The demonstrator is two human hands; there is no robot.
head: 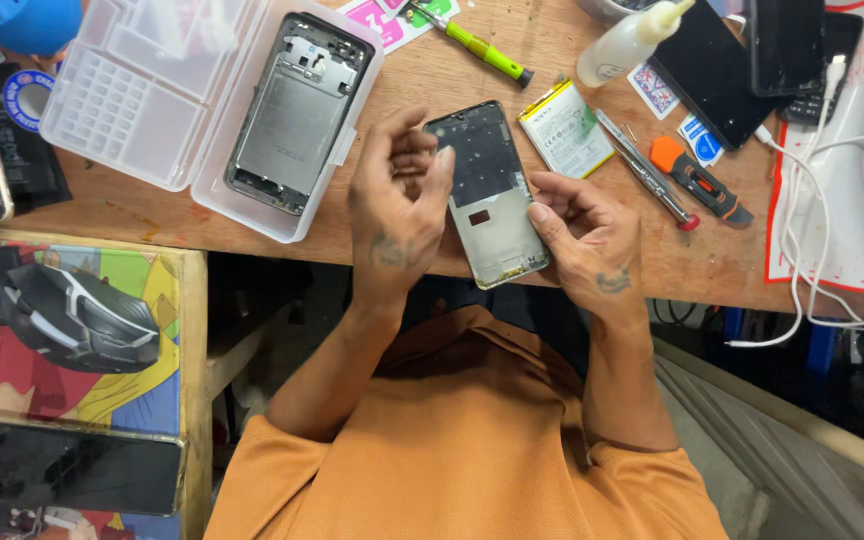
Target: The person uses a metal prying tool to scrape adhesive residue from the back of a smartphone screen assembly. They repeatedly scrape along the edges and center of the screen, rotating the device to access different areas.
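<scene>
Left hand and right hand pinch phone frame between them over desk edge; long axis 11-to-5 o'clock; battery just beside, at 2 o'clock.

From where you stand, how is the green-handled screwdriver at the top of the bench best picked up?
Probably by the green handle of the screwdriver, coming from above and pinching across its width. It lies flat and diagonal on the wooden bench, handle clear on both sides; its metal tip end is thin and rests on pink cards.
</scene>
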